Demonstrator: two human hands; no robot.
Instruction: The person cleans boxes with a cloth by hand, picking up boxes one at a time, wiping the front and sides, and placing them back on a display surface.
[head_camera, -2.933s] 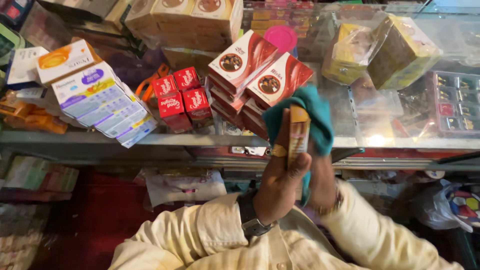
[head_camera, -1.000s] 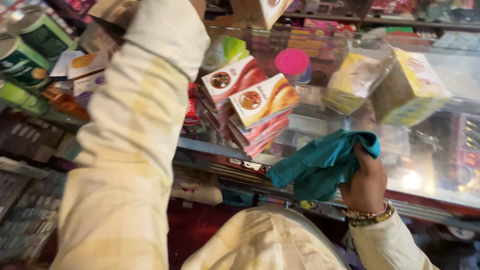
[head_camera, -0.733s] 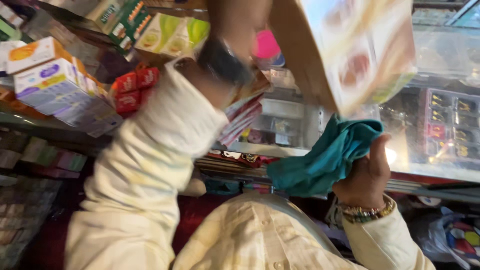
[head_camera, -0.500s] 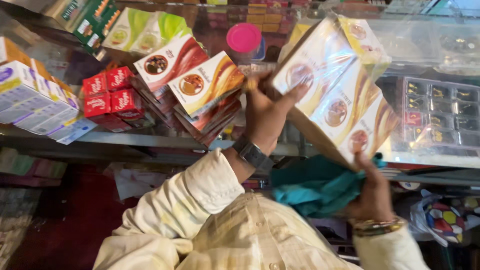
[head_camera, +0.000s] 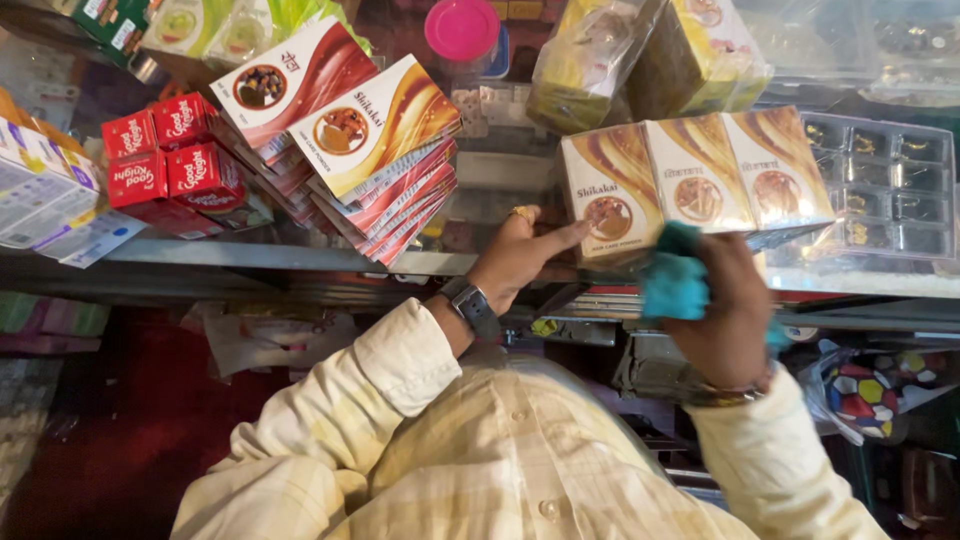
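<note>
Your left hand, fingers pressed flat, steadies a wrapped row of three cream-and-brown boxes lying lengthwise left-to-right, while your right hand clutches a teal cloth hiding its lower edge.

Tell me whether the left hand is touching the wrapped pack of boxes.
Touching. The head view shows the left hand with its fingertips pressed against the end of the wrapped pack of boxes, no gap between them.

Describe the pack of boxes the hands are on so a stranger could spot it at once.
On the glass counter, look right of the fanned stack of red and orange cartons. The wrapped pack of three orange-brown boxes stands there, left hand at its end, right hand pressing a teal cloth against it.
</note>
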